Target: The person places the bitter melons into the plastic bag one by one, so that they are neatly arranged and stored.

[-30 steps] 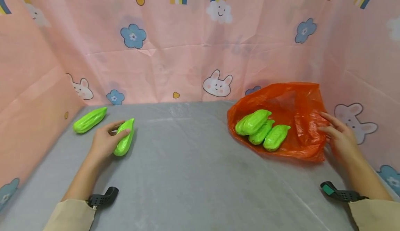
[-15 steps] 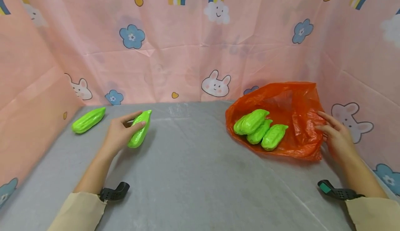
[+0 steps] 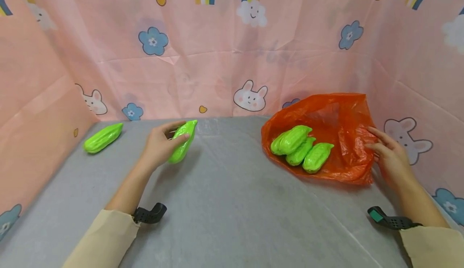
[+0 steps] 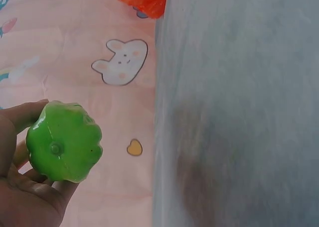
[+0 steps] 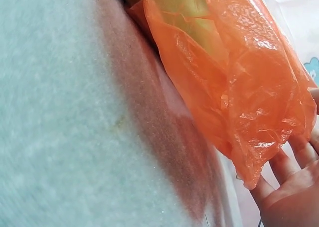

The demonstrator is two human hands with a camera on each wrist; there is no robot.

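In the head view my left hand [image 3: 159, 143] grips a bright green bitter melon [image 3: 184, 141], its pointed tip up, held above the grey table left of the middle. The left wrist view shows the blunt, ribbed end of that bitter melon [image 4: 65, 142] between thumb and fingers. My right hand [image 3: 393, 159] holds the right end of an orange plastic bag [image 3: 351, 147], whose mouth gapes to the left and front. Several bitter melons [image 3: 297, 139] lie in the bag. In the right wrist view the fingers [image 5: 294, 162] lie against the bag's crumpled end.
Another bitter melon [image 3: 103, 138] lies at the table's far left. The grey-covered table [image 3: 232, 203] is walled by a pink printed cloth [image 3: 217, 70] at the back and both sides. The bag stands close to the back cloth.
My left hand has lifted the bitter melon off the table and carried it right and slightly farther back. The right hand and bag have hardly moved.
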